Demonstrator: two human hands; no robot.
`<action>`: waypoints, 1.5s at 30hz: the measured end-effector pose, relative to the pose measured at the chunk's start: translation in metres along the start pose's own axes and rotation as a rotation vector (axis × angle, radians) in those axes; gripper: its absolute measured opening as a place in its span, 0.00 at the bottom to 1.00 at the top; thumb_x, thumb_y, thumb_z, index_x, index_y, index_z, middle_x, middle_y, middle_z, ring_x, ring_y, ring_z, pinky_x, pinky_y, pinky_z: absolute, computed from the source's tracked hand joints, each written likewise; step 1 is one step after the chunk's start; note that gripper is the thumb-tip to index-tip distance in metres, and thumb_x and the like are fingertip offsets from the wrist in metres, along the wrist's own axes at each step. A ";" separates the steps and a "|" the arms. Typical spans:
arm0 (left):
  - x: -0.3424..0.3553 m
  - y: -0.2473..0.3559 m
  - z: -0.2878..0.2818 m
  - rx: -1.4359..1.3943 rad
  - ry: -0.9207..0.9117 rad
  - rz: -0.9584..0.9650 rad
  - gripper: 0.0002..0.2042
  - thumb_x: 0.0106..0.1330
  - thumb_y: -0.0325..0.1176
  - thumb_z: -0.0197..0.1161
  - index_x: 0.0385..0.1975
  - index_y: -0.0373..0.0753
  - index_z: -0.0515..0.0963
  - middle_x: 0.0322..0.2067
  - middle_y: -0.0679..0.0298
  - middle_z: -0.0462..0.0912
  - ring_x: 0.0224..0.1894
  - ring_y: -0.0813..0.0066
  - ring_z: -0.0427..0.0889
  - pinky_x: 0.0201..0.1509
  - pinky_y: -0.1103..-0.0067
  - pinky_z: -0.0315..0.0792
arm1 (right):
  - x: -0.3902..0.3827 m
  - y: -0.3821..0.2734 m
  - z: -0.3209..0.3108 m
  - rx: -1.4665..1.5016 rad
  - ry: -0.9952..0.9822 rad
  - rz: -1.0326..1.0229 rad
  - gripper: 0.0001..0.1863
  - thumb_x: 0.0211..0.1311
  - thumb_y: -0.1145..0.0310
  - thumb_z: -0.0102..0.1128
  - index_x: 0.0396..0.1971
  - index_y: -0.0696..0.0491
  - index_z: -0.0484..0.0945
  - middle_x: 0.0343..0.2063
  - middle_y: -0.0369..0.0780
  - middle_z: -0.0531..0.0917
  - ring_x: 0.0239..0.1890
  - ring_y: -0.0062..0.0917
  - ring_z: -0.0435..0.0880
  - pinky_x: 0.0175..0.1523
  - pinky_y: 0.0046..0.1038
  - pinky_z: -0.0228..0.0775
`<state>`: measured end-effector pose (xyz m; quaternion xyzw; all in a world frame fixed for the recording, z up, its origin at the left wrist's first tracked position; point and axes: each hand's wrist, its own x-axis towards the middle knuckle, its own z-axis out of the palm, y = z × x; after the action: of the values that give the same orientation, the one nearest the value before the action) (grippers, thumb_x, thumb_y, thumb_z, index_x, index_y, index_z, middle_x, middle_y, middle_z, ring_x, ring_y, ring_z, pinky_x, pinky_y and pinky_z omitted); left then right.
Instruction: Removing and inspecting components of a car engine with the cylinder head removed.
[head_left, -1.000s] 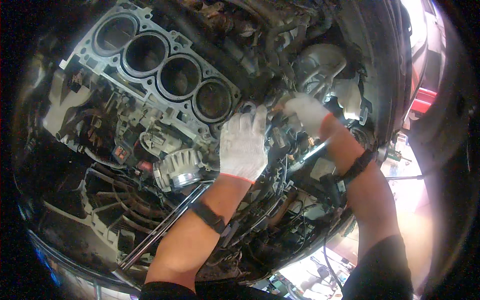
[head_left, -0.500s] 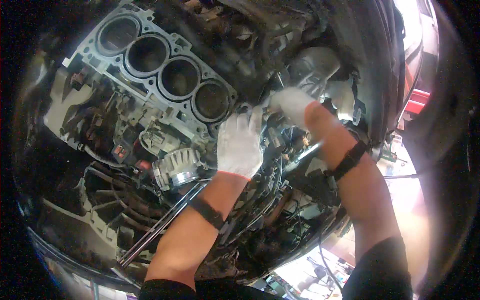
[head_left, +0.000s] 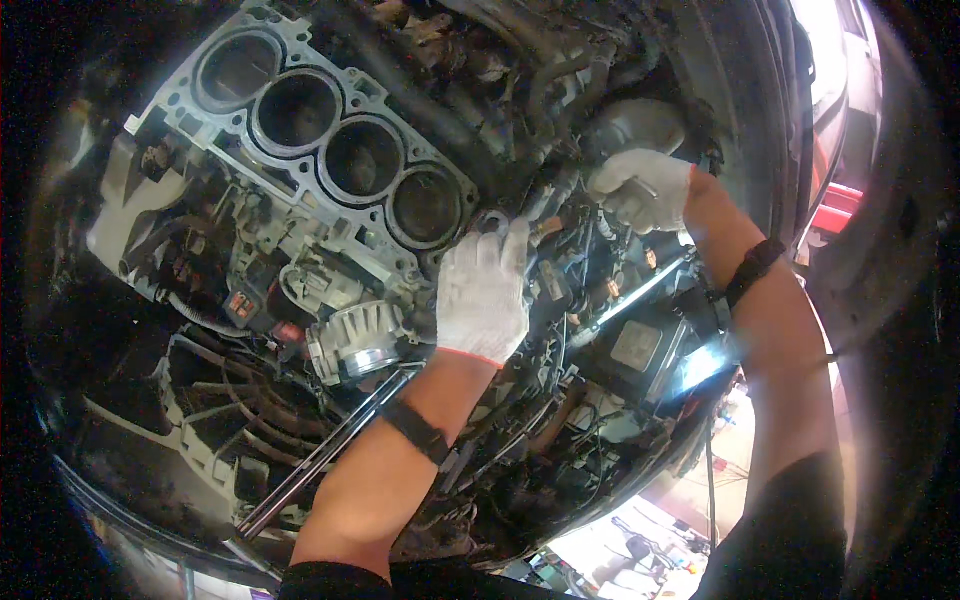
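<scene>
The engine block (head_left: pixel 310 135), pale metal with a row of round open cylinders, fills the upper left. By its lower right end is my left hand (head_left: pixel 482 300) in a white glove, back upward, fingers bent down among the parts; what they grip is hidden. A dark ring-shaped part (head_left: pixel 492 217) shows just beyond those fingertips. My right hand (head_left: pixel 640 192), also gloved, is closed in a fist above the wiring and hoses at the right. The end of a thin metal rod (head_left: pixel 648 189) sticks out of that fist; the remainder is hidden.
A round metal throttle body (head_left: pixel 360 340) sits below the block. Long chrome bars (head_left: pixel 325 455) lie beside my left forearm. A dark box with a grey label (head_left: pixel 637 345) is under my right forearm. Beyond the bay's lower edge, a light surface (head_left: pixel 640 545) bears scattered items.
My right hand has moved to the right and slightly up, away from my left hand, uncovering wiring and the dark box. My left hand has stayed nearly in place.
</scene>
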<state>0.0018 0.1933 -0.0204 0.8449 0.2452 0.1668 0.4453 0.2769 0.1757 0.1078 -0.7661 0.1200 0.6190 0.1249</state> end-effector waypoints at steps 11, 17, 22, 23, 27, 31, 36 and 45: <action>0.001 0.000 0.009 0.063 0.064 0.036 0.35 0.54 0.29 0.65 0.67 0.35 0.69 0.44 0.52 0.78 0.52 0.50 0.77 0.61 0.60 0.72 | 0.053 0.045 0.032 -1.140 0.284 -0.820 0.05 0.59 0.70 0.66 0.35 0.52 0.83 0.20 0.37 0.74 0.19 0.22 0.70 0.24 0.32 0.63; 0.000 -0.002 0.005 0.066 -0.011 0.000 0.36 0.54 0.30 0.66 0.68 0.37 0.68 0.45 0.51 0.78 0.52 0.51 0.77 0.61 0.61 0.71 | 0.036 0.024 0.061 0.178 0.255 -0.241 0.07 0.60 0.68 0.64 0.24 0.51 0.78 0.17 0.34 0.71 0.14 0.21 0.63 0.19 0.28 0.55; 0.000 0.003 0.000 0.065 -0.016 -0.013 0.36 0.54 0.30 0.67 0.68 0.37 0.68 0.44 0.51 0.78 0.52 0.51 0.77 0.60 0.60 0.71 | 0.040 0.032 0.026 0.404 0.033 -0.159 0.10 0.58 0.68 0.64 0.21 0.49 0.74 0.12 0.31 0.66 0.10 0.18 0.60 0.15 0.26 0.48; 0.000 0.003 0.001 0.060 -0.013 -0.012 0.36 0.53 0.30 0.67 0.68 0.37 0.68 0.44 0.51 0.78 0.52 0.50 0.77 0.60 0.60 0.71 | 0.039 0.036 0.022 0.344 -0.008 -0.213 0.10 0.59 0.65 0.65 0.22 0.49 0.74 0.12 0.30 0.66 0.10 0.17 0.62 0.14 0.24 0.51; 0.001 0.004 0.004 0.027 0.002 -0.001 0.36 0.52 0.29 0.68 0.67 0.37 0.69 0.44 0.50 0.78 0.51 0.49 0.77 0.59 0.59 0.71 | 0.034 0.038 0.012 0.140 0.141 -0.239 0.08 0.59 0.63 0.65 0.25 0.48 0.77 0.14 0.29 0.69 0.11 0.15 0.64 0.13 0.21 0.53; -0.001 -0.003 0.002 0.051 -0.041 -0.014 0.36 0.51 0.29 0.68 0.67 0.37 0.69 0.44 0.50 0.78 0.51 0.48 0.77 0.58 0.58 0.71 | 0.011 0.023 0.016 0.103 0.082 -0.186 0.15 0.66 0.51 0.65 0.32 0.49 0.80 0.20 0.29 0.74 0.12 0.13 0.65 0.13 0.18 0.51; 0.001 -0.001 0.008 0.027 0.022 0.020 0.37 0.50 0.29 0.69 0.67 0.37 0.69 0.45 0.50 0.78 0.51 0.48 0.77 0.59 0.58 0.71 | 0.001 0.029 -0.010 0.021 -0.138 -0.107 0.29 0.75 0.39 0.53 0.44 0.53 0.82 0.33 0.31 0.80 0.23 0.15 0.71 0.23 0.20 0.59; 0.002 0.001 0.002 0.066 -0.018 0.013 0.35 0.53 0.30 0.68 0.66 0.37 0.70 0.45 0.50 0.78 0.50 0.48 0.77 0.58 0.57 0.71 | 0.001 0.061 0.008 0.182 -0.081 -0.375 0.13 0.75 0.60 0.58 0.51 0.51 0.81 0.22 0.27 0.74 0.18 0.12 0.68 0.18 0.17 0.54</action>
<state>0.0044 0.1923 -0.0202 0.8621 0.2409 0.1539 0.4183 0.2486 0.1213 0.1030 -0.7350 0.0256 0.6017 0.3115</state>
